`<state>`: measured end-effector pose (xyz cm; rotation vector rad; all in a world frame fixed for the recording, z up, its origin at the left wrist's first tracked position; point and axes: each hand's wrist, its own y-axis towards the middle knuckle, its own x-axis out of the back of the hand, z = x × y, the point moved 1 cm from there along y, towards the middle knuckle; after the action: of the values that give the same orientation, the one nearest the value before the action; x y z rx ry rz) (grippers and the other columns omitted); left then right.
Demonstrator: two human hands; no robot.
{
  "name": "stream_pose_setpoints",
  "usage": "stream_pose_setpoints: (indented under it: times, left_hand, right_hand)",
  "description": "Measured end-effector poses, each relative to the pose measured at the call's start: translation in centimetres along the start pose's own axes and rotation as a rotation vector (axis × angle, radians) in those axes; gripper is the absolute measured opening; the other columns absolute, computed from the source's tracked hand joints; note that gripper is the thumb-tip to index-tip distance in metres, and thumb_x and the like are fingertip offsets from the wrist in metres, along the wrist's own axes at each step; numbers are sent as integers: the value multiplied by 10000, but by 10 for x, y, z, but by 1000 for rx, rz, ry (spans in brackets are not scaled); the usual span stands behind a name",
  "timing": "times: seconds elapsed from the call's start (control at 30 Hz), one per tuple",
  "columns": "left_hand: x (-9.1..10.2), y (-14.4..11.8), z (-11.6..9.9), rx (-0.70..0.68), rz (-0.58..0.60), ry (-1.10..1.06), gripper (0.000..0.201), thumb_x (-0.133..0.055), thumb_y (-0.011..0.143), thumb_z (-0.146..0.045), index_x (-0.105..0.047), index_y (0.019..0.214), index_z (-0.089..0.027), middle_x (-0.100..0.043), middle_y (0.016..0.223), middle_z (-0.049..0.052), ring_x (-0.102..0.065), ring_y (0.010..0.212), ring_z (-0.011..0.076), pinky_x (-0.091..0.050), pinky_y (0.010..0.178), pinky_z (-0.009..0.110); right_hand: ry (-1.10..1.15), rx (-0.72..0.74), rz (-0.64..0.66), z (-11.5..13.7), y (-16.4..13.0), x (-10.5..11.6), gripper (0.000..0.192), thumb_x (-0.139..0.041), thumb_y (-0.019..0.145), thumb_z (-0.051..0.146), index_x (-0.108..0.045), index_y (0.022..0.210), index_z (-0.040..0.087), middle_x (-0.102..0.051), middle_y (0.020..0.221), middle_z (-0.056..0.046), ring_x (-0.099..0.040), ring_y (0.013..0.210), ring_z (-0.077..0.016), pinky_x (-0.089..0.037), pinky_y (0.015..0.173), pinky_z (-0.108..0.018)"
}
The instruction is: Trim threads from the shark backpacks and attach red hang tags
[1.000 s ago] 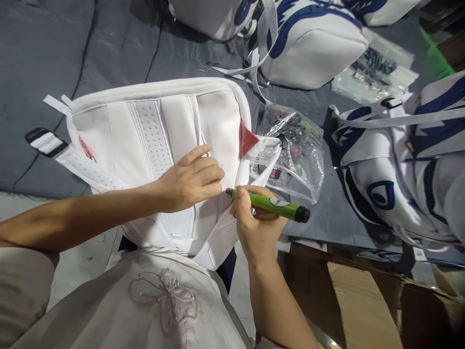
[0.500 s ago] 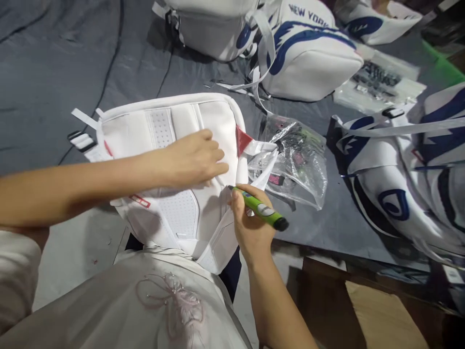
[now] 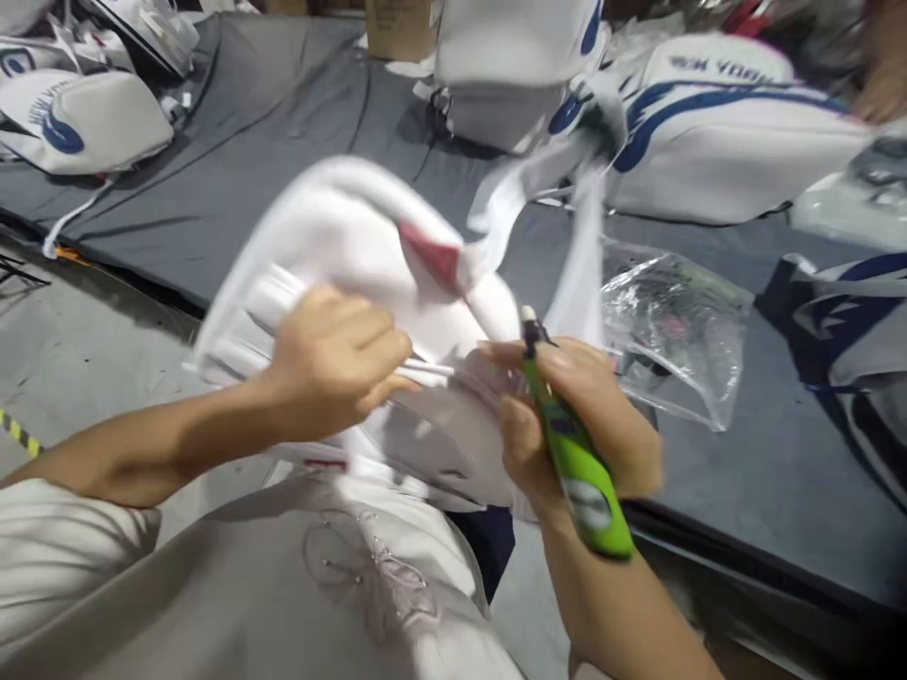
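"Green marker (image 3: 577, 458) up close: what has it?"

"The right hand (image 3: 609, 411); its grip is clamped on the barrel, dark end pointing away from the body."

"And the left hand (image 3: 340, 354)?"

"Its grip is closed on the white backpack (image 3: 347, 227), though blur hides the exact pinch. In view, the backpack covers part of the bench's (image 3: 744, 491) near edge."

"Beyond?"

"A clear plastic bag (image 3: 680, 331) to the right; farther, a blue-and-white bag (image 3: 737, 175); farthest, a cardboard box (image 3: 401, 28)."
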<state>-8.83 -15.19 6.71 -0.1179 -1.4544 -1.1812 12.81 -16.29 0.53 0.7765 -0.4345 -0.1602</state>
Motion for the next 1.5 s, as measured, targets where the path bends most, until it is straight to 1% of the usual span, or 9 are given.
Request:
stream_pose_setpoints:
  times: [0.17, 0.33, 0.5, 0.7, 0.83, 0.97, 1.1, 1.3, 1.5]
  left_hand:
    - [-68, -2, -3, -3, 158, -232, 189, -595, 899, -322, -600, 779, -176, -630, 708, 7, -577, 697, 169, -383, 672, 330]
    - [-58, 24, 42, 48, 66, -291, 296, -541, 933, -389, -615, 1161, -215, -672, 1138, 89, -576, 1094, 248, -400, 927, 389]
    - [-79, 61, 69, 75, 470, -239, 923, -719, 762, -511, -274, 1518, -220, -411, 1502, 166, -391, 1340, 341, -329, 1043, 459]
    - [-145, 89, 66, 26, 652, -169, 974, -737, 736, -463, -238, 1534, -211, -405, 1505, 170, -416, 1300, 341, -330, 1037, 441]
    - [-144, 82, 63, -101, 614, -135, 1098, -709, 750, -486, -36, 1568, -197, -268, 1584, 176, -276, 1419, 349, -275, 1091, 474]
    - [-139, 76, 57, -153, 590, -30, 1207, -739, 711, -504, 47, 1565, -172, -91, 1625, 212, -113, 1483, 398, -163, 1124, 593]
    - [-142, 79, 48, -82, 643, -3, 1148, -718, 751, -433, 27, 1565, -113, -169, 1599, 239, -260, 1428, 396, -254, 1101, 545]
    - [-142, 80, 45, -85, 633, 1, 990, -636, 822, -342, -25, 1568, -117, -251, 1576, 208, -331, 1383, 365, -303, 1083, 522]
    - [-151, 82, 48, -88, 674, -10, 1053, -622, 799, -404, 51, 1567, -146, -144, 1609, 200, -172, 1474, 383, -246, 1111, 588]
  right_hand:
    - [-213, 296, 84, -37, -9, -19, 266, -595, 887, 213, -660, 1132, 291, -758, 973, -22, -711, 968, -215, -580, 793, -378]
    - [-304, 390, 14, -39, -19, -26, 422, -650, 844, 133, -612, 1244, 266, -750, 909, -34, -702, 933, -220, -528, 773, -351]
    - [-315, 318, 37, -33, -10, -47, 414, -593, 885, 121, -590, 1278, 253, -718, 874, -32, -667, 823, -183, -471, 727, -313]
    - [-239, 120, 165, -41, -15, -54, 307, -558, 900, 190, -613, 1202, 195, -680, 825, -63, -616, 745, -209, -486, 682, -337]
    - [-128, 0, 271, -51, -10, -37, 304, -541, 932, 314, -601, 1207, 200, -707, 908, -78, -649, 806, -223, -517, 721, -360]
    - [-19, -270, 173, -63, -7, -29, 328, -527, 944, 323, -497, 1258, 235, -740, 908, -40, -706, 854, -209, -541, 727, -335]
    - [-43, -405, 291, -68, -1, -23, 208, -603, 897, 323, -560, 1081, 239, -744, 932, -38, -717, 799, -194, -553, 703, -313]
    - [-67, -377, 664, -64, 33, -4, 284, -617, 904, 336, -670, 1163, 232, -726, 1130, -50, -700, 988, -204, -546, 848, -316]
    - [-541, -91, 874, -49, 47, -17, 251, -587, 895, 190, -692, 1122, 177, -753, 1002, -67, -698, 861, -249, -501, 717, -377]
